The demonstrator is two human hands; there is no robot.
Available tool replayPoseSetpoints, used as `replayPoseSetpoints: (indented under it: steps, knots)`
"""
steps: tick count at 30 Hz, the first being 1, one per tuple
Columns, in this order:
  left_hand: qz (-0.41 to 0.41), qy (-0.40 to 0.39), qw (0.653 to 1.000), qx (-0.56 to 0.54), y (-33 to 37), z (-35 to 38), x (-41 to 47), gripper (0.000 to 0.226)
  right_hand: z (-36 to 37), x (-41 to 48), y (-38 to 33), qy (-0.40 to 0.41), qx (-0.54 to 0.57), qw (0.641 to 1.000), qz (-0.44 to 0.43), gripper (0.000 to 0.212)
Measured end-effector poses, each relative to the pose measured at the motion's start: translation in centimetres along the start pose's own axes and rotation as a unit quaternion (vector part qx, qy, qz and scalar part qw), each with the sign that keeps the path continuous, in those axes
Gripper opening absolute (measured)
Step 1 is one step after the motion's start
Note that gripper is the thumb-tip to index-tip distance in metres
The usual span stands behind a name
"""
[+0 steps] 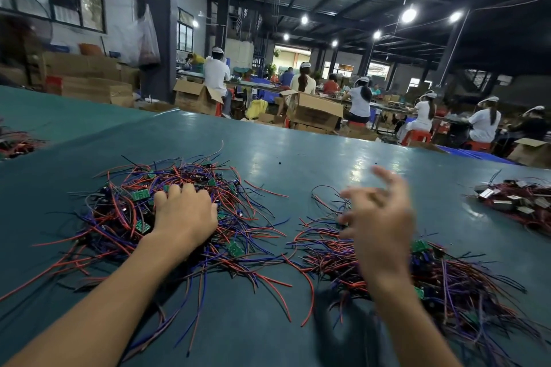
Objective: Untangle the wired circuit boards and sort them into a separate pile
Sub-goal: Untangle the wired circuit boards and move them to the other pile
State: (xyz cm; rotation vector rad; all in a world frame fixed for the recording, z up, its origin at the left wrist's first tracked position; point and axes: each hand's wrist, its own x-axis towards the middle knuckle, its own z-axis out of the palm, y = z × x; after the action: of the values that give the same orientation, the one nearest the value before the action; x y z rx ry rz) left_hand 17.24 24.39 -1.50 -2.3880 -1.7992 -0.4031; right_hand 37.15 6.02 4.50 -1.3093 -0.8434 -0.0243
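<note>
Digging into the tangled pile [119, 217] on the left side of the green table [298, 152], the left hand [185, 214] has its fingers curled down among the red, blue and black wires. It looks like it grips a bunch of them, but what sits under the fingers is hidden. Small green circuit boards [140, 195] peek out of this pile, just beside the hand. The right hand [378, 226] is up in the air over the second pile [447, 277] on the right. Its fingers are spread wide and I see nothing in them, though the hand is blurry.

I think the step now is to pull one board free. To do it well, pick just one board, not a big fistful. Lift it slowly and shake it a little, so the other wires slide off. If a wire catches, use the free right hand to hold the pile down or unhook the loop. Do not yank, because thin wires could tear off a board. Then lay the board on the second pile, well apart from the tangled pile, so the two do not mix. Keep it out of the far heap with silver parts [518, 202].
</note>
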Motion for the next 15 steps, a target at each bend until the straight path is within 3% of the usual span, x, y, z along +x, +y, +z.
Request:
replayPoseSetpoints:
  steps: [2,5,7,10,15]
  knots:
    - [0.006,-0.009,1.000,-0.012,0.1,0.0,0.0,0.042,4.0,-1.8,1.7,-0.140,-0.112,0.983,-0.029,0.039]
    - [0.033,-0.012,0.998,-0.051,0.4,-0.1,-0.3,0.038,7.0,-2.6,4.1,-0.219,-0.291,0.928,-0.083,0.046]
    - [0.053,-0.004,0.995,-0.079,0.5,-0.1,-0.5,0.039,7.8,-4.2,5.4,-0.277,-0.351,0.886,-0.125,0.052]
    - [0.058,0.011,0.992,-0.111,0.4,-0.2,-0.6,0.043,7.9,-5.4,6.3,-0.330,-0.382,0.845,-0.176,0.048]
    - [-0.012,-0.010,0.997,-0.080,0.6,-1.0,-1.0,0.024,7.2,-5.5,5.9,-0.335,-0.352,0.851,-0.201,0.028]
